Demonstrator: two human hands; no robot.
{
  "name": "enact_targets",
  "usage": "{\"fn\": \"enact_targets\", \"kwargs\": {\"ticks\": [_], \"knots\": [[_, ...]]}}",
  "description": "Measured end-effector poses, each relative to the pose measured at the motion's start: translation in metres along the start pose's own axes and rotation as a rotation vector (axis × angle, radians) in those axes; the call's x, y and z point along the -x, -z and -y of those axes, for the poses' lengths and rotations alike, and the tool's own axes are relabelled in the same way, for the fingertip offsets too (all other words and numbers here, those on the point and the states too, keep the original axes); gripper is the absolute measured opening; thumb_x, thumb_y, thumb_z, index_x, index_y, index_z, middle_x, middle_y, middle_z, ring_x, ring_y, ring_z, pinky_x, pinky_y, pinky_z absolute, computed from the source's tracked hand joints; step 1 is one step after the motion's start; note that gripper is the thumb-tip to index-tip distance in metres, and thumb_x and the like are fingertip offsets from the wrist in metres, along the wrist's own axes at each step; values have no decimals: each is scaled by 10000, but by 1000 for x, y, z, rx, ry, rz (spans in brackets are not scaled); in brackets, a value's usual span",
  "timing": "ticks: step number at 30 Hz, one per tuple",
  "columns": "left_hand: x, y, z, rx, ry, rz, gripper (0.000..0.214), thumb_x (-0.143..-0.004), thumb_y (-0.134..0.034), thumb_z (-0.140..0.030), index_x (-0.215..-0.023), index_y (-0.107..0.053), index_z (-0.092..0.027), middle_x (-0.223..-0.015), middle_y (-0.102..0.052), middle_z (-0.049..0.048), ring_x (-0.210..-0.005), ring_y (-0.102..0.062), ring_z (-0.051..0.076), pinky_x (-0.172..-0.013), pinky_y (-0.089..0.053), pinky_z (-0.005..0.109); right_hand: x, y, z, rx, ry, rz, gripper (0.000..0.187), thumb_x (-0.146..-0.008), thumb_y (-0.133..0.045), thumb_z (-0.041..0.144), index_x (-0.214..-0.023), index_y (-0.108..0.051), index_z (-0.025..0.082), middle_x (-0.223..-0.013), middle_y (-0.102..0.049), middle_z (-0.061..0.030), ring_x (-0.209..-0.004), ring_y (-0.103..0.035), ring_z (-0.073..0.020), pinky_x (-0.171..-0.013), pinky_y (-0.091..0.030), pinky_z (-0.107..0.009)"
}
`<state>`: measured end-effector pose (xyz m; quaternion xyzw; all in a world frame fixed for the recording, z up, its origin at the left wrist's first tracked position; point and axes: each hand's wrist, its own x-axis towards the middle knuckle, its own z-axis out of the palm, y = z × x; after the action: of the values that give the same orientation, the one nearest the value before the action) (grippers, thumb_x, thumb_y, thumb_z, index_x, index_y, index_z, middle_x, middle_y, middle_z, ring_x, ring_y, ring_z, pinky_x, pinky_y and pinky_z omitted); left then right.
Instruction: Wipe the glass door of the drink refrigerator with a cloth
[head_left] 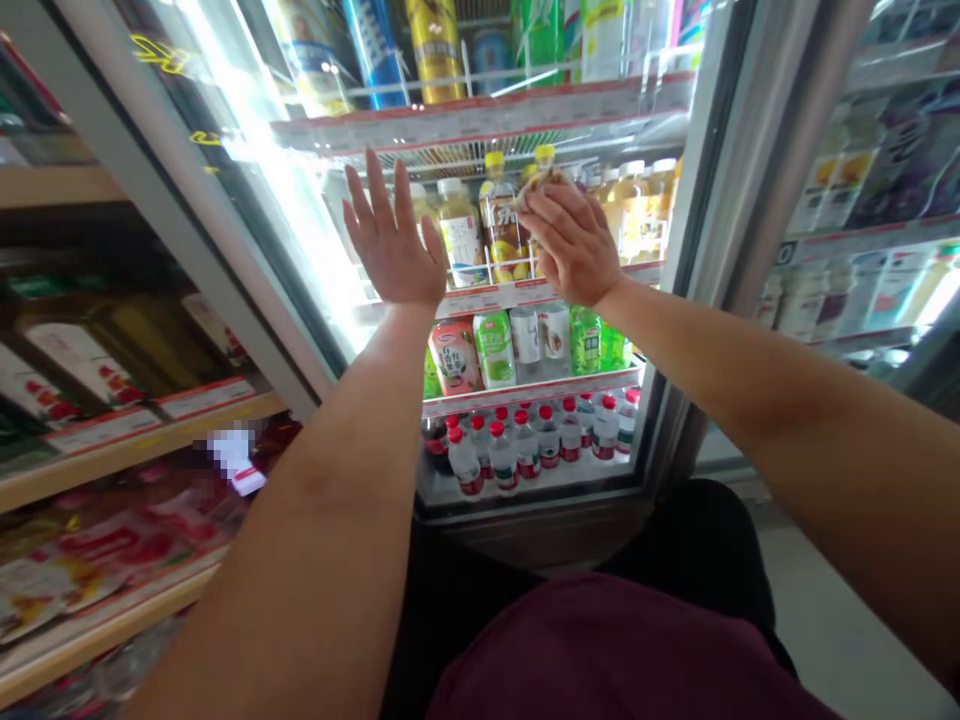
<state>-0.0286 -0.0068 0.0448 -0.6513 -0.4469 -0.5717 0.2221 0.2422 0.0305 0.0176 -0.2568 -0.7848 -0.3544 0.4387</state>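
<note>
My left hand (394,245) is open, fingers spread and pointing up, its palm flat on the glass door (315,150) of a drinks fridge. My right hand (574,240) sits just to its right at the same height, fingers closed over a small crumpled beige cloth (534,181) that it presses to the glass. Behind the glass at hand height stand yellow-capped juice bottles (499,225). Most of the cloth is hidden under my fingers.
Lower fridge shelves hold green and pink cartons (495,350) and red-capped water bottles (525,445); cans (435,45) stand on top. An open wooden shelf (135,440) of packaged goods is on the left, a second fridge door (862,200) on the right. The floor (832,610) is grey.
</note>
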Motion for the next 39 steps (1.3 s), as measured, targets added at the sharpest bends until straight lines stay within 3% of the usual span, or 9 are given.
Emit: {"fn": "enact_targets", "kwargs": {"ticks": [9, 17, 24, 26, 29, 32, 34, 37, 39], "knots": [[1, 0, 6, -51, -39, -18, 781, -1038, -399, -484, -1747, -355, -157, -1846, -142, -79, -1689, 166, 103, -1411, 161, 391, -4, 15, 3, -88, 287, 233, 560, -1082, -432, 392, -1628, -559, 388, -1662, -601, 51, -1602, -492, -264, -1371, -343, -569], [4, 6, -3, -73, -15, -14, 783, -1029, -391, -462, -1747, -361, -151, -1842, -160, -71, -1684, 168, 110, -1413, 150, 402, -24, 4, -17, -74, 49, -161, 694, -1019, -542, 309, -1709, -471, 321, -1742, -502, -31, -1653, -397, -370, -1347, -345, -662], [5, 8, -5, 6, 4, 41, 796, -1042, -391, -475, -1766, -294, -159, -1843, -123, -93, -1641, 274, 102, -1387, 218, 407, -36, 16, -13, -24, 499, 219, 573, -1092, -433, 339, -1656, -517, 285, -1714, -548, -18, -1624, -458, -272, -1328, -386, -595], [5, 8, -5, -36, -9, 35, 776, -1057, -392, -448, -1761, -302, -133, -1848, -115, -70, -1674, 217, 128, -1399, 200, 419, -44, 20, -20, -23, 494, 169, 561, -1093, -425, 341, -1640, -532, 276, -1711, -552, -23, -1621, -457, -283, -1330, -363, -617], [5, 8, -4, -112, -31, 13, 752, -1075, -355, -429, -1747, -332, -93, -1854, -120, -21, -1704, 135, 145, -1418, 152, 424, -49, 16, -30, 5, 258, -71, 576, -1071, -438, 381, -1629, -559, 307, -1702, -563, -9, -1612, -460, -307, -1347, -316, -598], [4, 6, -5, -48, -16, 16, 810, -1027, -353, -506, -1742, -322, -128, -1846, -172, -50, -1646, 275, 70, -1385, 213, 390, -49, 3, -38, 34, 0, -306, 618, -1050, -416, 449, -1621, -590, 292, -1707, -547, 4, -1611, -457, -335, -1364, -283, -569], [4, 5, -6, 5, 5, 19, 875, -971, -369, -575, -1728, -328, -140, -1832, -236, -58, -1565, 390, 12, -1352, 256, 358, -47, -4, -42, 30, -5, -352, 652, -1054, -366, 480, -1632, -582, 268, -1722, -519, 14, -1632, -425, -308, -1393, -221, -496], [3, 4, -7, 5, 28, 13, 902, -943, -358, -609, -1713, -349, -140, -1827, -250, -57, -1553, 390, -18, -1339, 254, 318, -46, -5, -43, -2, 219, -172, 652, -1081, -301, 480, -1644, -557, 272, -1732, -493, 31, -1668, -354, -228, -1403, -118, -382], [2, 3, -6, -34, 28, 3, 865, -968, -334, -577, -1715, -357, -141, -1839, -192, -66, -1621, 287, 1, -1353, 229, 307, -44, 3, -37, -21, 340, 35, 630, -1102, -298, 467, -1652, -539, 277, -1737, -495, 28, -1682, -330, -228, -1420, -123, -446]]}}
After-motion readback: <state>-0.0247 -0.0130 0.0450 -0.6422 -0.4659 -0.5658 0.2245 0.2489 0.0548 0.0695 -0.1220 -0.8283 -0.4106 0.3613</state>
